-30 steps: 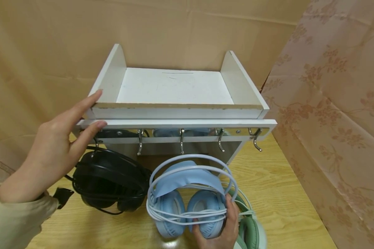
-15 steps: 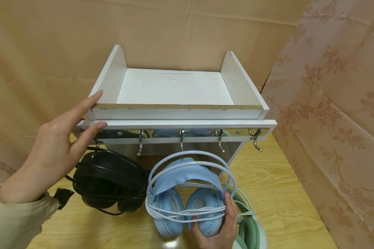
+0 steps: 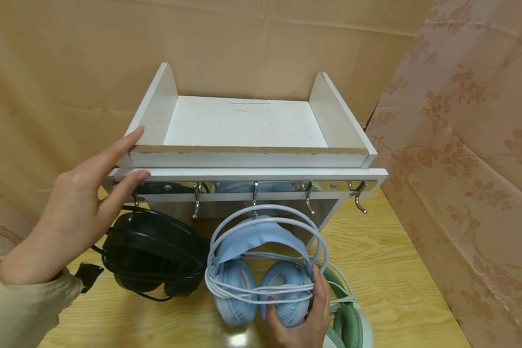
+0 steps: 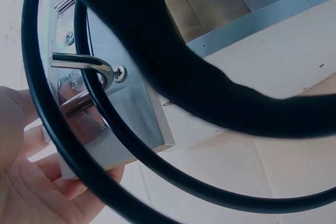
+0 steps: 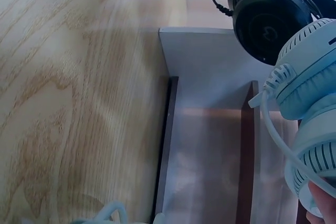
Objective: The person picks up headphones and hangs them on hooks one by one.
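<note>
My right hand (image 3: 302, 316) holds light blue headphones (image 3: 265, 237) by the right ear cup, thumb in front of the wound white cable. Their headband arches just below the middle hook (image 3: 255, 195) of a white rack (image 3: 256, 159). My left hand (image 3: 80, 188) grips the rack's left end; in the left wrist view its fingers curl round the board's end (image 4: 118, 156). Black headphones (image 3: 156, 246) hang from the leftmost hook, their thin band passing through the hook (image 4: 86, 66). In the right wrist view, the pale blue ear cups (image 5: 315, 103) are near the black ones (image 5: 270, 30).
Several silver hooks line the rack's metal strip, one hook (image 3: 358, 195) at the far right. Green headphones (image 3: 350, 319) lie on the wood-grain tabletop (image 3: 396, 290), partly behind my right hand. A beige cloth (image 3: 261, 43) hangs behind; a floral cloth (image 3: 465, 145) borders the right.
My right hand has raised the blue headphones slightly towards the rack, bringing the headband up to the middle hook's tip. The left hand and black headphones stay put.
</note>
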The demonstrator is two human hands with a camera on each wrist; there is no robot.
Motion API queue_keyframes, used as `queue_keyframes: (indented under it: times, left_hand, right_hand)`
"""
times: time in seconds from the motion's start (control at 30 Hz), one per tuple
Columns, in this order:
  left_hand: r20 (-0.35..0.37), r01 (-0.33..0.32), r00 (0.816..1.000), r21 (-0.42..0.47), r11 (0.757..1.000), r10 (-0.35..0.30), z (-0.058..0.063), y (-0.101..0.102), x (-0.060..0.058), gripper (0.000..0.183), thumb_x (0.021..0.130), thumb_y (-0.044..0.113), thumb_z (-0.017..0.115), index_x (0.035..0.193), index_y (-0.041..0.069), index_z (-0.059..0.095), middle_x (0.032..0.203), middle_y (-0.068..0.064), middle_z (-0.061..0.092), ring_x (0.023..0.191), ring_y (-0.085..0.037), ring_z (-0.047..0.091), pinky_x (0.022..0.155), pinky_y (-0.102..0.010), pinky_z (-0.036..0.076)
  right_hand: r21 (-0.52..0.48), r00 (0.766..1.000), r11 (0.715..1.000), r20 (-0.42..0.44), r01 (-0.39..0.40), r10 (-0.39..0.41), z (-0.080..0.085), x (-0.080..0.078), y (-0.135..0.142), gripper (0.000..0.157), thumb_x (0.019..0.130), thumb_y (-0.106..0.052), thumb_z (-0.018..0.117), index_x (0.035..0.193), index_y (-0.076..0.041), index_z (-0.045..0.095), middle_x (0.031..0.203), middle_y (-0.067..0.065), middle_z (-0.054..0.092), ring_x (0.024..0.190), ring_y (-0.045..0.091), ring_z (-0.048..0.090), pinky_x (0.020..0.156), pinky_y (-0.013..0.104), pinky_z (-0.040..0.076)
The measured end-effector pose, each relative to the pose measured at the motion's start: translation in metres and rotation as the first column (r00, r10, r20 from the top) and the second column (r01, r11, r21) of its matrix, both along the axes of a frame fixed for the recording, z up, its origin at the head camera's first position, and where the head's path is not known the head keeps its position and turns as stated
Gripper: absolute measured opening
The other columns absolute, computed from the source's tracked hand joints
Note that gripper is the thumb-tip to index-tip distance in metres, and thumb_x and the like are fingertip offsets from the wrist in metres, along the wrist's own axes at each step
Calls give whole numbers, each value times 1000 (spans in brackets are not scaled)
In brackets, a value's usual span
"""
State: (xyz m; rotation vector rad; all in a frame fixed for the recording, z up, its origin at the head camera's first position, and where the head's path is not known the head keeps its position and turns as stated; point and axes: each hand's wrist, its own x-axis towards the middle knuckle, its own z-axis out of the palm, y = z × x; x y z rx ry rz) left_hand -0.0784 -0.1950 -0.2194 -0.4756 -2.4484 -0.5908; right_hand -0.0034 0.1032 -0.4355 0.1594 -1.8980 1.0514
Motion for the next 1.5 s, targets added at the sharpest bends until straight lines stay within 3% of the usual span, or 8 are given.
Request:
queue_keyframes:
  times: [0.17,0.4,0.57,0.87,1.1,1.27,1.5]
  left_hand:
    - [2,1,1000,7,1000,-1,0,1,0,70,84,10,67,143,30,35,128,-20,55,81,-27,56,69,-16,29]
    - [-10,7,1000,6,1000,-7,1,2,0,72,83,7,68,143,28,35,125,-20,58,68,-21,46,69,-16,26]
    - [-10,10,1000,14,1000,-10,0,2,-1,72,83,7,68,143,28,36,124,-20,58,71,-20,47,69,-16,26]
    - [-2,9,1000,20,1000,-9,0,2,-2,72,83,8,68,143,30,36,128,-20,56,85,-27,56,72,-17,29]
    - [6,9,1000,37,999,-9,-1,1,-3,71,83,9,68,142,31,36,127,-19,56,92,-29,58,76,-17,32]
    - [5,9,1000,24,1000,-9,-1,2,-3,71,83,9,68,143,30,35,127,-20,56,84,-27,56,70,-19,29]
    - [6,4,1000,28,1000,-5,-1,2,-3,72,83,8,68,143,30,35,129,-19,55,91,-30,58,74,-30,36]
  right_hand:
    - [29,1000,1000,-20,-11,11,-2,-4,3,87,66,-41,77,125,14,46,117,30,51,116,17,45,100,16,33]
    - [82,992,996,-124,-21,31,0,-16,7,82,72,-40,72,120,20,43,111,35,48,113,21,46,101,19,34]
    - [109,986,994,-161,-16,34,1,-22,8,77,74,-38,71,117,20,42,112,35,47,114,25,46,102,20,34]
    - [156,995,987,-81,-38,52,-7,-28,7,77,79,-42,66,118,18,36,116,34,45,113,32,42,105,21,29]
    - [124,996,990,-38,-72,77,-16,-31,3,80,79,-41,67,123,16,32,123,36,42,126,22,37,108,22,27]
    - [106,995,989,2,-102,103,-18,-32,1,82,80,-40,67,128,14,28,131,35,39,131,21,34,109,22,26]
    - [105,990,987,87,-123,114,-18,-31,-1,85,82,-40,64,134,12,23,137,32,34,134,18,31,109,19,24]
